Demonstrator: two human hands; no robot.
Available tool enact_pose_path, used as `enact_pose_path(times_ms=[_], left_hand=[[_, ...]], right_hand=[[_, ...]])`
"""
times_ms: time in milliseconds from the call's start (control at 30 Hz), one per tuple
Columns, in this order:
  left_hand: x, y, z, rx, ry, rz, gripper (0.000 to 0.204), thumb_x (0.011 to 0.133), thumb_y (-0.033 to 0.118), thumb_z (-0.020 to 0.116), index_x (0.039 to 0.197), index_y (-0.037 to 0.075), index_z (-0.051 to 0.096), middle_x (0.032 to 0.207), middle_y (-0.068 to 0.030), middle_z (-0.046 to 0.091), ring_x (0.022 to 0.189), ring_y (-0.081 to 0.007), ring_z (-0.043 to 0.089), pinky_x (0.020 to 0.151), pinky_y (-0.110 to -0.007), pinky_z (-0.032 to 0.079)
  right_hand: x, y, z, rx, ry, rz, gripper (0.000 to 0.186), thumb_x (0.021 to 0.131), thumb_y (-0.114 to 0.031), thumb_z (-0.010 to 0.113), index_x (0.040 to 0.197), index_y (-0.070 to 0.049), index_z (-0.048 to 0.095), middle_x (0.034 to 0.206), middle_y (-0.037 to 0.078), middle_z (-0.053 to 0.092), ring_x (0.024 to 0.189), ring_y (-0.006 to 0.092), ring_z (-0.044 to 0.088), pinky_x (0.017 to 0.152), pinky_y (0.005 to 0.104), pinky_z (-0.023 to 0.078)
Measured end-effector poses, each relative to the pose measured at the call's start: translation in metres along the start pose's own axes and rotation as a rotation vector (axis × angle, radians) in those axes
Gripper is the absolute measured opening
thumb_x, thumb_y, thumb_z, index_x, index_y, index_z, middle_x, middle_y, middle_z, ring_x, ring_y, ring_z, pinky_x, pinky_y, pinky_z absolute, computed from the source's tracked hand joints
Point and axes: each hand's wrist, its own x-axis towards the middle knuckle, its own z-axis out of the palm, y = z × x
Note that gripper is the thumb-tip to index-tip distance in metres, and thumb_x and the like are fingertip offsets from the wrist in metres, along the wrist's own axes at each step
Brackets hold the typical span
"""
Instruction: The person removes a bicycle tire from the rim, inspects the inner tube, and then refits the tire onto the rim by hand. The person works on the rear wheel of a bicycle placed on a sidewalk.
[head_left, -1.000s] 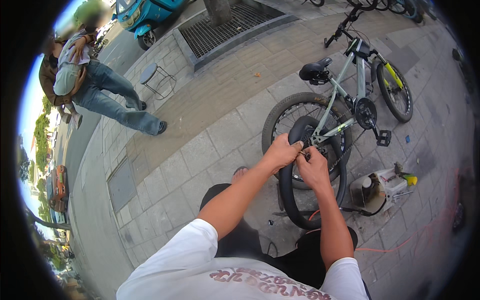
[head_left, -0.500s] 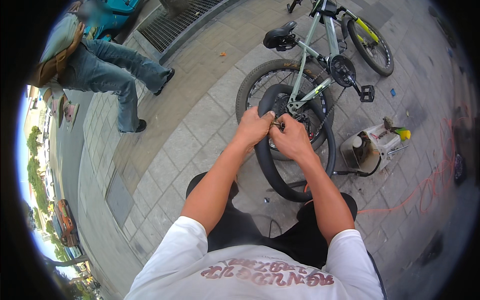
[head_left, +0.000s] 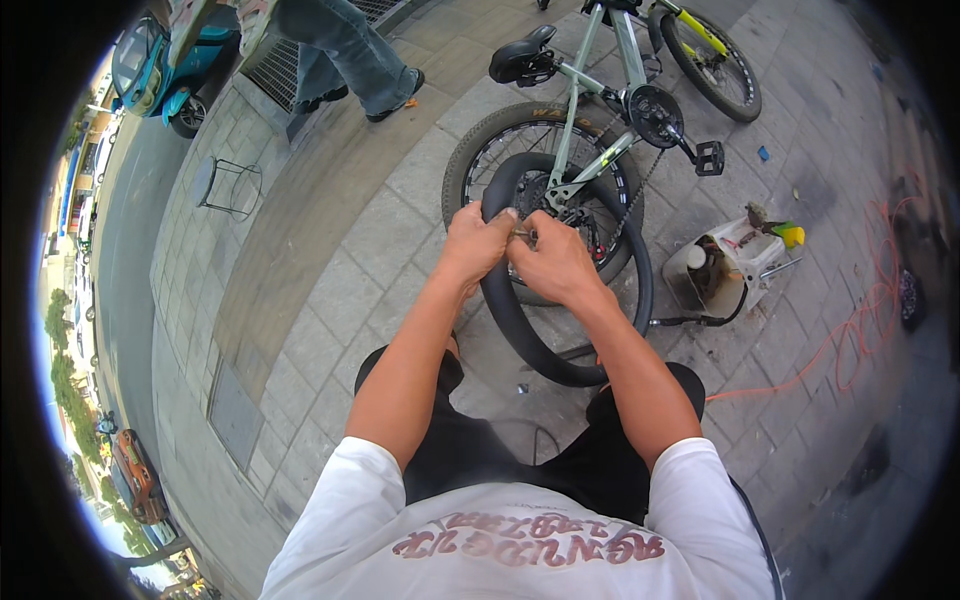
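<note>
My left hand (head_left: pixel 479 240) is closed round an inflated black inner tube (head_left: pixel 545 365), its thumb beside a small metal piece (head_left: pixel 520 232). My right hand (head_left: pixel 548 258) pinches at that piece, which looks like the valve, its fingers curled against the tube. The tube hangs in front of the rear wheel (head_left: pixel 471 143) of a pale green bicycle (head_left: pixel 634 55) with a black saddle and yellow front fork. To the right, a battered whitish container (head_left: pixel 745 260) holds tools and a white bottle, with a black hose (head_left: pixel 719 321) beside it.
An orange cord (head_left: pixel 850 360) snakes across the paving (head_left: pixel 330 340) at right. At upper left are a person in jeans (head_left: pixel 360 60), a stool (head_left: pixel 205 185), a teal scooter (head_left: pixel 150 70) and a metal tree grate (head_left: pixel 270 80). Parked cars (head_left: pixel 140 470) line the road.
The view has shifted, so the bicycle and tube sit higher in it. The other person has walked toward the grate, uncovering the stool. Both my hands stay at the same spot on the tube.
</note>
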Motion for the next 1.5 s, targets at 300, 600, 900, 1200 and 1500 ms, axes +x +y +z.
enact_pose_path(times_ms=[300,600,900,1200,1500], left_hand=[[0.002,-0.007,0.0,-0.029,-0.002,0.02,0.019,0.104,0.017,0.066,0.11,-0.001,0.066,0.092,-0.0047,0.068,0.078,-0.0115,0.061,0.067,-0.032,0.051],[0.011,-0.015,-0.004,-0.016,-0.032,0.032,0.018,0.106,0.016,0.066,0.116,0.001,0.064,0.095,-0.0044,0.07,0.078,-0.0108,0.066,0.069,-0.029,0.055],[0.006,-0.011,0.002,-0.013,-0.006,0.064,0.018,0.106,0.016,0.067,0.115,0.001,0.065,0.095,-0.0022,0.069,0.081,-0.0095,0.064,0.071,-0.029,0.053],[0.003,-0.009,0.004,0.024,0.029,0.045,0.022,0.105,0.017,0.067,0.117,-0.002,0.066,0.097,-0.0063,0.069,0.083,-0.0123,0.062,0.073,-0.032,0.052],[0.003,-0.009,0.004,0.08,0.039,0.058,0.026,0.105,0.019,0.068,0.118,-0.003,0.066,0.097,-0.0077,0.07,0.084,-0.0134,0.062,0.074,-0.033,0.052]], right_hand=[[-0.002,-0.006,-0.004,0.033,-0.057,0.004,0.039,0.089,-0.031,0.063,0.101,0.006,0.066,0.105,0.032,0.072,0.104,0.0492,0.069,0.094,0.0535,0.053],[0.0,-0.005,-0.003,0.002,-0.066,0.016,0.042,0.091,-0.032,0.066,0.109,0.006,0.068,0.105,0.03,0.074,0.103,0.0457,0.072,0.091,0.0492,0.055],[0.001,-0.001,-0.001,-0.01,-0.045,0.008,0.042,0.091,-0.032,0.065,0.109,0.006,0.068,0.105,0.031,0.074,0.103,0.0464,0.072,0.092,0.0493,0.056],[0.001,0.0,0.0,0.051,-0.044,0.059,0.04,0.09,-0.031,0.068,0.108,0.004,0.071,0.099,0.028,0.075,0.095,0.0404,0.074,0.086,0.0452,0.057],[0.003,0.003,-0.001,0.079,-0.037,0.074,0.039,0.088,-0.031,0.068,0.105,0.004,0.071,0.096,0.026,0.075,0.091,0.0376,0.074,0.084,0.0445,0.057]])
